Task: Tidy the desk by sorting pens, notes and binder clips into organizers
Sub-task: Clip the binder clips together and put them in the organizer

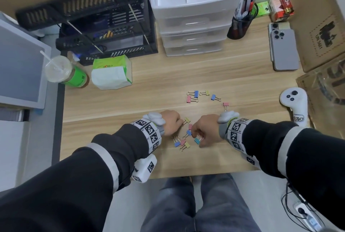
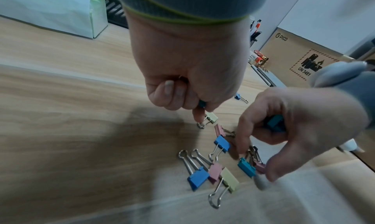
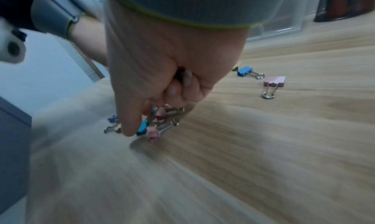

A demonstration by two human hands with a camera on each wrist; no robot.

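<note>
Several coloured binder clips [image 1: 182, 143] lie loose on the wooden desk [image 1: 158, 89] near its front edge, and a second group of clips [image 1: 195, 95] lies farther back. My left hand [image 1: 180, 122] is curled, with a teal clip [image 2: 202, 103] held in the fist and a fingertip on the handle of a yellow clip [image 2: 211, 118]. Close beside it, my right hand [image 1: 196, 134] keeps a blue clip [image 2: 274, 123] in its palm and pinches a teal clip [image 3: 142, 129] next to a pink clip [image 3: 154, 134] on the desk.
A white drawer unit [image 1: 194, 17] with an open top tray stands at the back, a mesh pen cup [image 1: 240, 26] to its right and black trays [image 1: 104, 32] to its left. Tissue pack [image 1: 112, 73], drink cup [image 1: 59, 69], phones [image 1: 283, 48], a white controller [image 1: 296, 104] and a cardboard box [image 1: 321, 26] ring the desk.
</note>
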